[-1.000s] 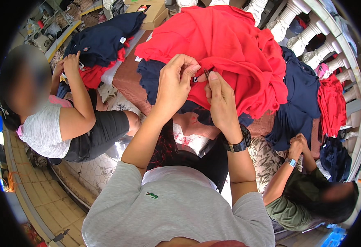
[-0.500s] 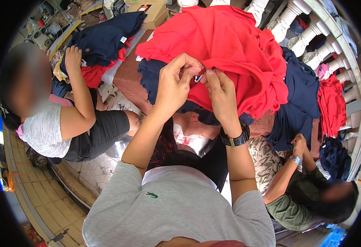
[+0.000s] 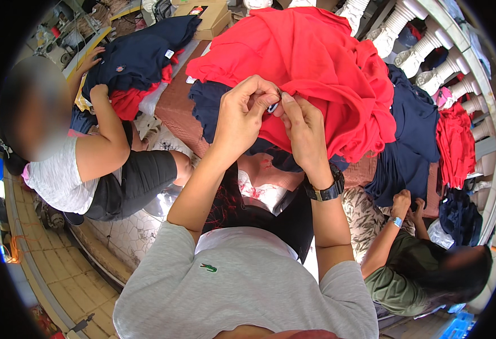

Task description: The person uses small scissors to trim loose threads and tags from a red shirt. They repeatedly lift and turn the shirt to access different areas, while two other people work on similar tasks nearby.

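Note:
A red garment [image 3: 316,51] lies heaped on the table in front of me, with navy cloth [image 3: 205,107] under its near left side. At its near edge my left hand [image 3: 242,113] pinches the fabric between thumb and forefinger. Close against it, my right hand [image 3: 304,127] is closed on the same edge, fingertips almost touching the left ones. Between the hands shows a small white-and-dark piece [image 3: 272,107], mostly hidden by my fingers, so its kind is unclear. A black watch sits on my right wrist.
A person [image 3: 61,141] on the left handles a navy garment [image 3: 135,51]. On the right another person [image 3: 417,265] holds the edge of navy cloth [image 3: 403,152]. White balusters [image 3: 429,56] line the far right, with more red cloth [image 3: 456,144] beside them. A cardboard box [image 3: 208,20] stands behind.
My hands stay at the same spot, fingertips shifting slightly. The left person's hands have moved on the navy garment. The right person's hands have lowered and moved apart.

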The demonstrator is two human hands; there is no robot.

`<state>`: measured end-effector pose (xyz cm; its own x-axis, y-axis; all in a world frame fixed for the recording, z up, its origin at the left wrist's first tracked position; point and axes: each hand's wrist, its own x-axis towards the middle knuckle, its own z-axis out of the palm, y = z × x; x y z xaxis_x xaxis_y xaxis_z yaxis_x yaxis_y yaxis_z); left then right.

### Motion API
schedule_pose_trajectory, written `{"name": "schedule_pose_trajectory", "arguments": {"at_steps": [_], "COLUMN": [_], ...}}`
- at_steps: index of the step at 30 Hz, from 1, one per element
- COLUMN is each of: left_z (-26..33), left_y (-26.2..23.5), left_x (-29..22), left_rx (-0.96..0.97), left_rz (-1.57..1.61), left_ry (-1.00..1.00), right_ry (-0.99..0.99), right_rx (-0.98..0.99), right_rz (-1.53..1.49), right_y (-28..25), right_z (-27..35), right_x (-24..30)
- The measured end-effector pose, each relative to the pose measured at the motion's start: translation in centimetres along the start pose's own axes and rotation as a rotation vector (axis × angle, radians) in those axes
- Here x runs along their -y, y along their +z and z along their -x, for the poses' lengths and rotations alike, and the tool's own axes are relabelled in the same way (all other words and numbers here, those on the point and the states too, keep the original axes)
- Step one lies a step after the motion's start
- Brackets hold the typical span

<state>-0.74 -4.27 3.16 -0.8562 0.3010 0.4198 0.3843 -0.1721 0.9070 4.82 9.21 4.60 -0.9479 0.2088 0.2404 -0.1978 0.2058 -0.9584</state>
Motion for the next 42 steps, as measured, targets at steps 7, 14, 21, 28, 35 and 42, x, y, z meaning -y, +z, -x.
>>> {"name": "schedule_pose_trajectory", "arguments": {"at_steps": [7, 14, 21, 28, 35, 42], "left_z": [0.1, 7.3, 4.7, 5.2, 7.2, 0.7], "left_y": [0.4, -5.3, -2.8, -3.6, -3.8, 0.2], "left_x": [0.6, -1.6, -2.8, -0.7, -1.3, -0.8], "left_rx": [-0.116, 0.689, 0.038, 0.057, 0.139, -0.195], "left_rz": [0.056, -0.107, -0.627, -0.418, -0.533, -0.517], "left_ry": [0.141, -0.088, 0.328, 0.192, 0.246, 0.475], "right_ry": [0.002, -0.101, -0.202, -0.197, -0.170, -0.389], "right_rx": [-0.044, -0.252, -0.371, -0.367, -0.348, -0.697], "right_rz": [-0.121, -0.112, 0.058, 0.104, 0.061, 0.212], "right_y": [-0.9, -5.6, -5.2, -6.4, -6.3, -4.5], "right_z": [-0.7, 3.4, 2.7, 3.4, 4.2, 3.8], "right_x": [-0.5, 3.9, 2.5, 1.2, 0.3, 0.7]}}
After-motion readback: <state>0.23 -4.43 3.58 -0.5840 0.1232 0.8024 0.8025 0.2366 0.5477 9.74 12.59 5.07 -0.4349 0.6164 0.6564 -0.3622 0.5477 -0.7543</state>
